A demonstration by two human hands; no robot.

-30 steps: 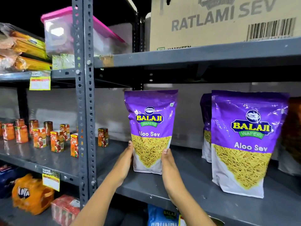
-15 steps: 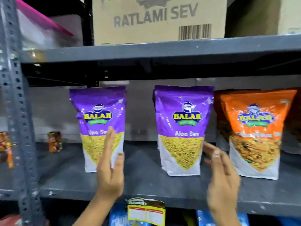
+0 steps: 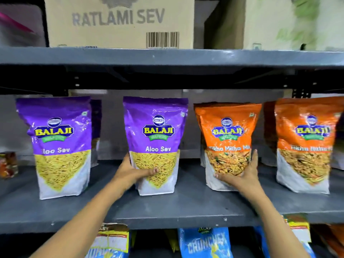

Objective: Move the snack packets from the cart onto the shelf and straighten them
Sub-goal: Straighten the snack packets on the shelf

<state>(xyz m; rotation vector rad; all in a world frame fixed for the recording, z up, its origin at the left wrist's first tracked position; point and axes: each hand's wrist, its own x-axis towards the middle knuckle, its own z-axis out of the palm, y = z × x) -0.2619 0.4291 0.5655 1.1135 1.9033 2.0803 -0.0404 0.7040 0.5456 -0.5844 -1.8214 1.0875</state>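
- Blue packets (image 3: 205,243) hanging below the shelf edge, nearest the camera; one reading "CRUNCHEX"; yellow price tags (image 3: 113,239) sitting beside them.
- Left hand (image 3: 130,173) gripping the lower left edge of the middle purple packet (image 3: 157,144); fingers curling across its front, thumb running up its side; clamped on the pack.
- Right hand (image 3: 242,175) gripping the lower right of the near orange packet (image 3: 228,144); thumb pointing up along its right side, fingers spreading under its front; clamped on the pack.
- Grey shelf (image 3: 186,207) carrying four front packets, all standing upright and facing out.
- Left purple packet (image 3: 59,146) standing apart from the middle one; both reading "Aloo Sev"; another purple pack showing just behind it.
- Right orange packet (image 3: 305,144) standing near the held orange one; further orange packs showing behind both.
- Small red carton (image 3: 8,164) sitting at the far left of the shelf.
- Upper shelf (image 3: 167,56) running across above; brown box (image 3: 119,21) marked "RATLAMI SEV" resting on it.
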